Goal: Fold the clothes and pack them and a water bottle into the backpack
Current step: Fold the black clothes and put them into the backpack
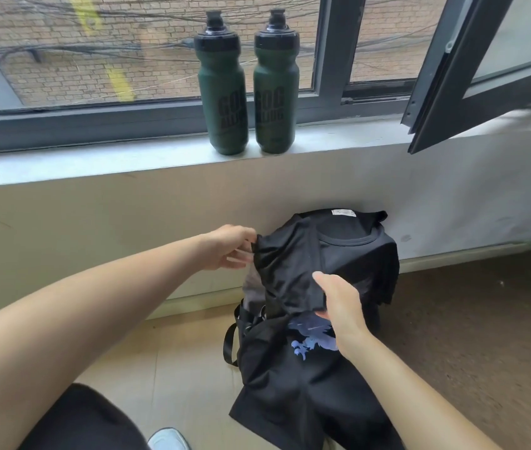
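Note:
A black T-shirt (pixel 348 254) with a blue-white print lies draped over a black and grey backpack (pixel 253 287) that stands on the floor against the wall. My left hand (pixel 230 246) pinches the shirt's upper left edge. My right hand (pixel 339 303) grips a folded-over part of the shirt near its middle. Two dark green water bottles with black caps, one (pixel 223 92) left and one (pixel 275 92) right, stand upright side by side on the windowsill above. Most of the backpack is hidden under the shirt; only its left side and straps (pixel 230 342) show.
The grey windowsill (pixel 95 160) runs across the wall above the backpack. An open window sash (pixel 485 76) juts inward at the upper right. Tan floor tiles lie to the left, darker floor to the right. My knee and a white shoe (pixel 168 438) are at the bottom left.

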The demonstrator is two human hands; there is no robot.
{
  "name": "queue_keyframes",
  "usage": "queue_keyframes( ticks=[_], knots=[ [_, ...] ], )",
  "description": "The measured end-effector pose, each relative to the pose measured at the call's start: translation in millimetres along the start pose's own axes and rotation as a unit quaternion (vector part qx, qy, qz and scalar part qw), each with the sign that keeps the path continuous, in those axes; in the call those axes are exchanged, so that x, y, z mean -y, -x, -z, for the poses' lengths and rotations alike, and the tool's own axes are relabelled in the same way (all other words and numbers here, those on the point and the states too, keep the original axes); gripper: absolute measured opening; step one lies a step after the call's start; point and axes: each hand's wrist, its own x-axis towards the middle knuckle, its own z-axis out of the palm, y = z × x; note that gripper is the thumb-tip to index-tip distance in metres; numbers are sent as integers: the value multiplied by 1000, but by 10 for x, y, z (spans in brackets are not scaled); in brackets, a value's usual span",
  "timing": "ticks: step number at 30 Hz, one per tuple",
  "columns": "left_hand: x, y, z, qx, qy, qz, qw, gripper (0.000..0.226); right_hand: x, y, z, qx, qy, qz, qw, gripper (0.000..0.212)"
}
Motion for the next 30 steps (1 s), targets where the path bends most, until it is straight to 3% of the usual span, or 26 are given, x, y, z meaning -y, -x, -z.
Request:
queue_keyframes(
  ticks=[3,7,10,13,15,19,21,23,25,28,30],
  knots=[
    [-85,-4,33,13,36,6,999,14,-29,-37,-19,16,122,74,990,39],
    [-106,20,142,52,37,14,998,29,-45,-124,-8,24,148,84,985,34],
    [-116,17,96,-54,65,-61,995,24,-43,-113,-2,29,163,102,981,29],
    [-164,-15,135,-198,139,-183,953,6,-16,-82,-22,40,155,124,979,28],
    [-188,-36,168,-261,137,-223,929,5,-19,-72,-46,52,154,132,978,35],
    [-77,-63,75,-240,31,-171,955,19,-40,-126,-27,77,180,93,976,32],
    [-23,-58,29,-246,-52,-160,955,27,-31,-204,74,24,182,80,980,25],
    [-34,2,-21,-281,-170,-189,925,30,-64,-346,296,-111,173,63,977,28],
    [-82,76,-137,-296,-252,-248,887,28,-177,-518,587,-235,91,22,967,28],
    [-241,121,-440,-267,-291,-349,850,21,-457,-867,1054,-276,-31,-49,959,7],
    [-345,154,-632,-248,-310,-406,823,18,-555,-1083,1255,-245,-15,-69,967,12]
  ],
)
